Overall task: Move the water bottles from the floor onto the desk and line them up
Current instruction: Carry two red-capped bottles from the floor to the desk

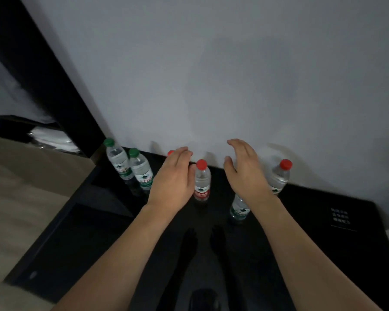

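Several water bottles stand on the black desk (312, 232) near the white wall. Two green-capped bottles (121, 162) (142, 171) stand at the left. A red-capped bottle (202, 180) stands between my hands. Another red cap (170, 152) peeks out behind my left hand (174, 178). A green-labelled bottle (239, 208) is partly hidden under my right hand (245, 173), and a red-capped bottle (280, 176) stands to its right. Both hands hover with relaxed fingers on either side of the middle bottle, holding nothing.
The white wall (211, 75) rises directly behind the bottles. A dark vertical frame (43, 75) runs down at the left. The desk's left edge drops to a beige floor (20, 198). A small printed card (340, 217) lies on the desk at the right.
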